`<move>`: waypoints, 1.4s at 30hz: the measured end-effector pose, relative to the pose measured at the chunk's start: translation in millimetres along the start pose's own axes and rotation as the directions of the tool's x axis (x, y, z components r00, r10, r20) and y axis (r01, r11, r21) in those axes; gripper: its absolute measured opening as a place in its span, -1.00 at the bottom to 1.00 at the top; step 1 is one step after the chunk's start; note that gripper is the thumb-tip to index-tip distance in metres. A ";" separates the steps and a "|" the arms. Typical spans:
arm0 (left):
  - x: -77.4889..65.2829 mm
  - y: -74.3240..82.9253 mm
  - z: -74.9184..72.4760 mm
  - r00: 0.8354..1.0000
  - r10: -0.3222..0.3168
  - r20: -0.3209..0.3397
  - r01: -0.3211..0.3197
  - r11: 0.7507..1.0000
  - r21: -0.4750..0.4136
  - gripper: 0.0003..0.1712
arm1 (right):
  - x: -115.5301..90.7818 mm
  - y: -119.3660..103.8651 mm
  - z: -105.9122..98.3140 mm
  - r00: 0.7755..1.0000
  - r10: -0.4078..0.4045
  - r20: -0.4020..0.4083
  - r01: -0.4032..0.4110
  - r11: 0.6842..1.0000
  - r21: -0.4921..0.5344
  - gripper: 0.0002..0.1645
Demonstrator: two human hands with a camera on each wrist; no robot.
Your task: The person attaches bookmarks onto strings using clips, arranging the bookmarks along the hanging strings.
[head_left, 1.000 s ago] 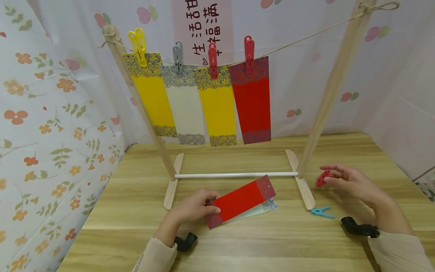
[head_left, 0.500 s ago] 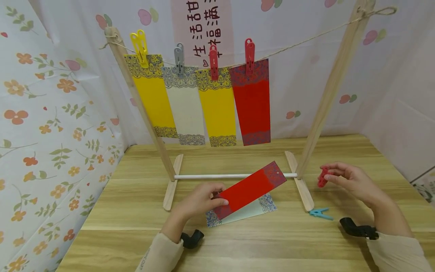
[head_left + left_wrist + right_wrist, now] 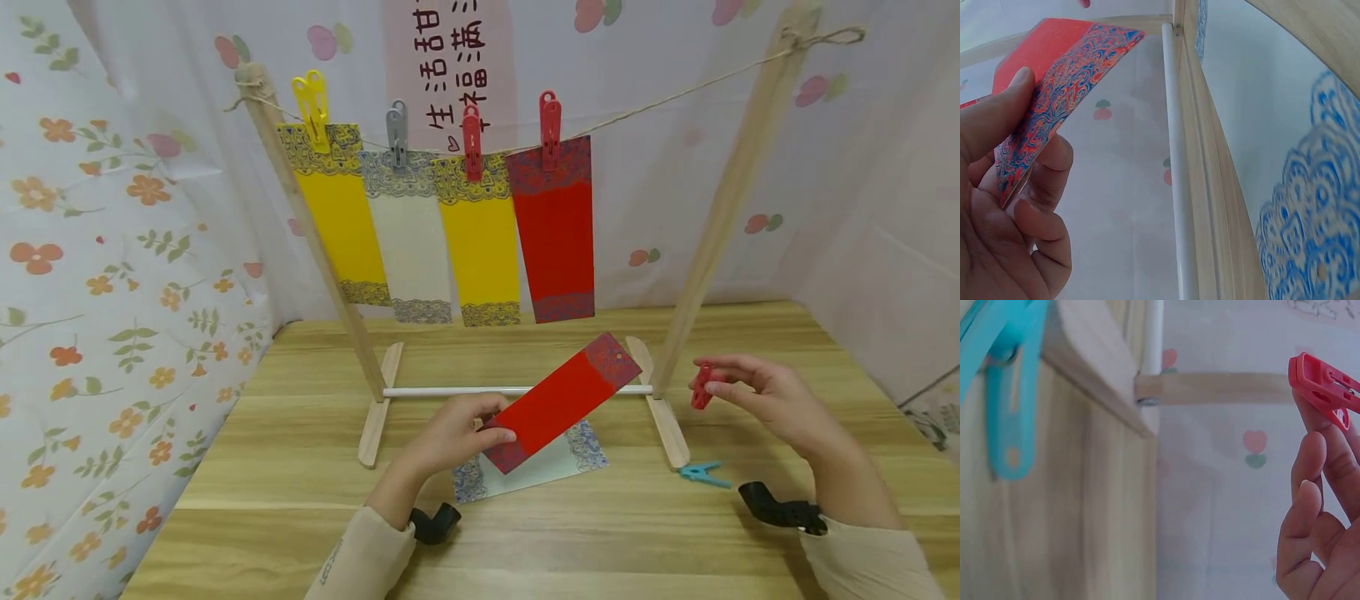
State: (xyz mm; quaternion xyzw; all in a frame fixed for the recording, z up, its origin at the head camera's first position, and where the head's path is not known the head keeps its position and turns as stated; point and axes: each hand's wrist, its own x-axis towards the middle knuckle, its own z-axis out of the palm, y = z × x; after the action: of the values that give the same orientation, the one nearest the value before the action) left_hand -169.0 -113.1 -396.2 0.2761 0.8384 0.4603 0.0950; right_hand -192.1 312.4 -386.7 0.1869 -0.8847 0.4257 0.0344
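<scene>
My left hand (image 3: 459,432) pinches one end of a red card (image 3: 558,408) with patterned borders, thumb on top; the card tilts up toward the right, above the table. Beneath it a white card (image 3: 536,477) with blue patterned ends lies flat, partly covered. In the left wrist view the thumb presses on the red card (image 3: 1060,81) near its patterned end. Over at the right, my right hand (image 3: 772,400) holds a red clothespin (image 3: 701,387) between thumb and fingertips. The right wrist view shows that clothespin (image 3: 1322,387) at the fingertips. A blue clothespin (image 3: 703,474) lies near the stand's right foot.
A wooden stand (image 3: 708,242) carries a slack string (image 3: 682,93). Several cards, such as a hanging red card (image 3: 557,242), are pegged along its left part with yellow, grey and red clothespins. A white rod (image 3: 450,392) joins the two posts low down.
My left hand has lifted the red card off the white card and moved it up and right. My right hand, with the red clothespin, has shifted slightly left.
</scene>
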 end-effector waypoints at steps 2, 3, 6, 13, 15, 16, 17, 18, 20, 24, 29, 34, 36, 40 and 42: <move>1.9 1.0 0.4 1.000 0.008 -0.022 -0.008 1.000 0.000 -0.90 | 1.8 -4.3 2.3 1.000 -0.003 0.006 0.003 1.000 0.003 -0.59; 3.1 1.7 0.7 0.999 0.014 -0.036 -0.014 1.000 0.000 -0.88 | 2.4 -6.5 3.0 1.000 0.002 0.007 -0.002 1.000 0.006 -0.59; 7.2 4.7 1.5 0.996 0.031 -0.082 -0.032 0.999 -0.004 -0.85 | 2.6 -12.6 3.7 1.000 0.012 0.015 -0.012 1.000 0.026 -0.60; 15.0 14.8 0.6 0.983 0.069 -0.168 -0.073 0.997 -0.015 -0.83 | 1.0 -27.4 7.0 0.999 -0.031 -0.006 0.032 0.998 0.048 -0.59; 17.7 17.4 0.4 0.981 0.072 -0.179 -0.079 0.996 -0.029 -0.82 | 1.8 -32.0 8.5 0.998 -0.056 -0.020 0.057 0.997 0.059 -0.59; 19.1 18.9 0.4 0.980 0.074 -0.184 -0.081 0.996 -0.031 -0.81 | 2.3 -34.4 9.1 0.997 -0.070 -0.026 0.072 0.995 0.067 -0.59; 20.7 20.4 0.9 0.979 0.075 -0.190 -0.084 0.996 -0.038 -0.80 | 2.7 -36.7 9.4 0.996 -0.084 -0.034 0.086 0.994 0.072 -0.59; 22.4 21.9 1.5 0.977 0.080 -0.196 -0.090 0.995 -0.041 -0.79 | 3.2 -38.9 9.7 0.995 -0.092 -0.040 0.095 0.993 0.076 -0.59; 25.9 24.2 3.2 0.974 0.091 -0.205 -0.103 0.994 -0.048 -0.78 | 4.8 -43.5 10.3 0.993 -0.104 -0.054 0.108 0.991 0.082 -0.59; 32.1 28.6 6.9 0.967 0.126 -0.221 -0.142 0.988 -0.059 -0.78 | 8.2 -50.6 11.9 0.990 -0.118 -0.076 0.126 0.986 0.109 -0.58; 38.4 33.5 10.1 0.961 0.140 -0.237 -0.161 0.984 -0.073 -0.77 | 11.9 -58.9 13.9 0.974 -0.199 -0.113 0.219 0.953 0.208 -0.56; 45.4 37.8 11.7 0.955 0.132 -0.265 -0.157 0.985 -0.074 -0.74 | 18.0 -69.6 11.7 0.946 -0.291 -0.142 0.323 0.867 0.378 -0.54; 49.3 40.5 11.6 0.950 0.149 -0.276 -0.172 0.983 -0.062 -0.76 | 21.0 -74.9 10.1 0.931 -0.329 -0.157 0.365 0.827 0.428 -0.53; 57.8 47.7 10.9 0.938 0.182 -0.295 -0.207 0.977 -0.057 -0.78 | 26.7 -87.4 7.2 0.900 -0.382 -0.210 0.435 0.762 0.479 -0.53; 62.0 51.7 10.7 0.930 0.199 -0.308 -0.229 0.971 -0.064 -0.79 | 29.2 -94.3 5.8 0.882 -0.398 -0.253 0.472 0.721 0.508 -0.55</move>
State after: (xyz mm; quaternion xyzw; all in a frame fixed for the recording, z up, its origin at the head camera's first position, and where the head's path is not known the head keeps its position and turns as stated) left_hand -196.6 -49.3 -353.7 0.2879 0.7840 0.5454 -0.0704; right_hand -184.6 245.7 -314.2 0.3640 -0.6489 0.6547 0.1333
